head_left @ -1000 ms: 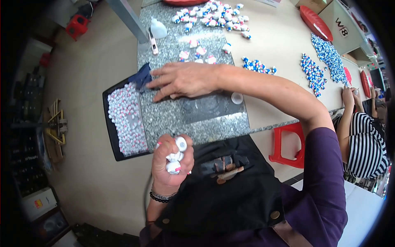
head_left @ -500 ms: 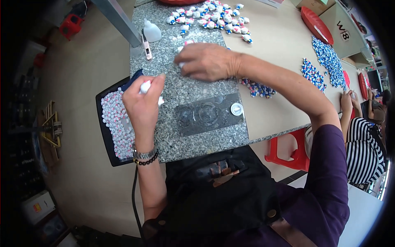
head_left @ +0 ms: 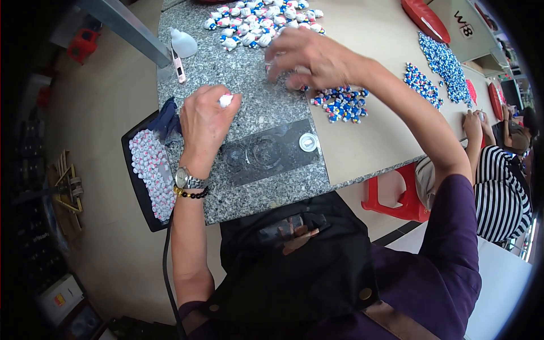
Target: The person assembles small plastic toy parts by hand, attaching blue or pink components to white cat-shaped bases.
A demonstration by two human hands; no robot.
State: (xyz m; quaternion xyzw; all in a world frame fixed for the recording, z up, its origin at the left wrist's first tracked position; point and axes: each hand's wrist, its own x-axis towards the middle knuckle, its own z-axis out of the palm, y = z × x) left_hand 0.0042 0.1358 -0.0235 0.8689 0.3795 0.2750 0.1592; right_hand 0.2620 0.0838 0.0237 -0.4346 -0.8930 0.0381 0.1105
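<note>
My left hand [head_left: 205,122] is closed, with a small white figurine piece [head_left: 225,100] showing between thumb and fingers; the rest of it is hidden. My right hand [head_left: 318,59] is over the granite slab [head_left: 226,68], its fingers blurred but spread apart. Small pale pieces show partly beneath those fingers, too smeared to make out. Beyond it lies a spread of white figurines [head_left: 249,38] with blue and pink parts. Close to my right wrist is a pile of small blue-and-white figurine pieces [head_left: 343,107].
A black tray [head_left: 126,148] of white-and-pink pieces stands left, beside a dark blue cloth [head_left: 166,120]. On the slab are a squeeze bottle [head_left: 184,44], a pink-and-white handheld device [head_left: 179,69], a dark mat [head_left: 238,170] and a round white cap [head_left: 308,142]. More blue pieces [head_left: 445,62] lie right, near a co-worker.
My right hand has moved rightward and away from me, and its fingers have spread. My left hand has turned, knuckles up, still gripping the white piece. The whole view has shifted slightly.
</note>
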